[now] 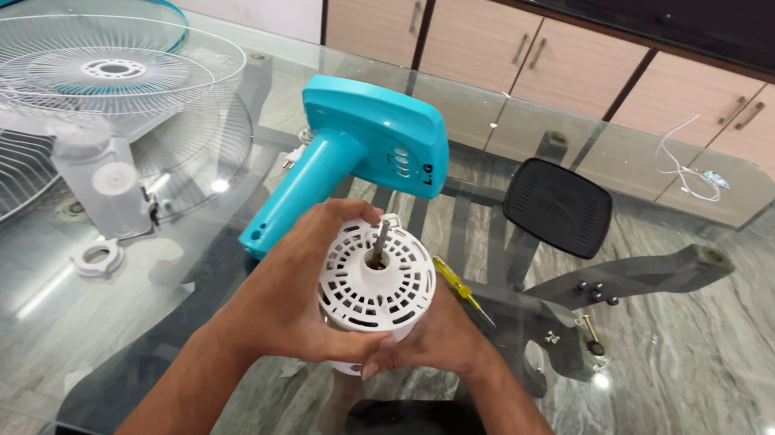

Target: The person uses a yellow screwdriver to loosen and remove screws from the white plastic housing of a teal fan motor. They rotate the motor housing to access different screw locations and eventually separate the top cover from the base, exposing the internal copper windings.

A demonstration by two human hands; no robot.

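Note:
A white vented fan motor housing [376, 287] with a metal shaft sticking up from its middle is held upright over the glass table [706, 394]. My left hand [291, 290] wraps its left side. My right hand [436, 340] grips its lower right side from beneath. Just behind the housing lies a turquoise fan body [355, 158] with its neck pointing toward me. A yellow-handled screwdriver [460, 288] lies on the glass right of the housing, partly hidden by my right hand.
White wire fan guards [74, 73] and a clear blade piece [105, 178] fill the left of the table, with a white ring nut [100, 258] near them. A black plastic cover [558, 206], loose screws [594, 295] and a white cable [687, 169] lie to the right. Cabinets stand behind.

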